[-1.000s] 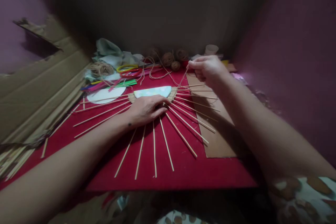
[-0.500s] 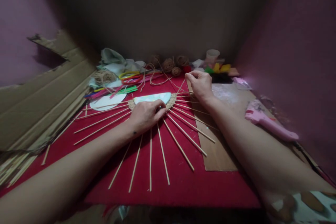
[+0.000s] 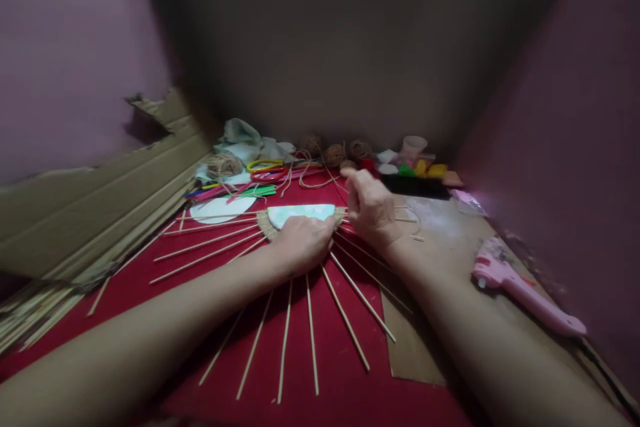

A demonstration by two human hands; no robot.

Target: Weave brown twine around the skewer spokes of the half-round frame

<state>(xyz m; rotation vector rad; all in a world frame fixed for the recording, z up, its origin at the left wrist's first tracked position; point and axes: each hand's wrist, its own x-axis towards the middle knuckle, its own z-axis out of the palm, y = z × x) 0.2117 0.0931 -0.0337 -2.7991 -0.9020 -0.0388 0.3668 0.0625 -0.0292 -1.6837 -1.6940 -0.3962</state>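
A half-round piece with a pale blue-green patterned face (image 3: pixel 300 215) and a woven twine rim (image 3: pixel 264 223) lies with thin wooden sticks (image 3: pixel 286 340) fanning out from it. My left hand (image 3: pixel 305 241) is closed over the front right part of this rim, hiding it and the bases of several sticks. At the rim's right end, my right hand (image 3: pixel 373 208) hovers over the sticks, thumb and index finger pinched. A strand of jute twine (image 3: pixel 320 185) runs from the back towards these fingertips; the exact grip is partly hidden.
Twine balls (image 3: pixel 334 155), scissors (image 3: pixel 270 173) and folded cloth (image 3: pixel 241 140) crowd the back of the red table cover (image 3: pixel 345 347). At right, a pink glue gun (image 3: pixel 525 293) lies beside a cardboard sheet (image 3: pixel 415 353). Cardboard pieces (image 3: pixel 100 213) lean at left.
My right hand has come down and closer to the woven rim, its wrist turning. My left hand has curled tighter over the rim. The whole view has shifted slightly.
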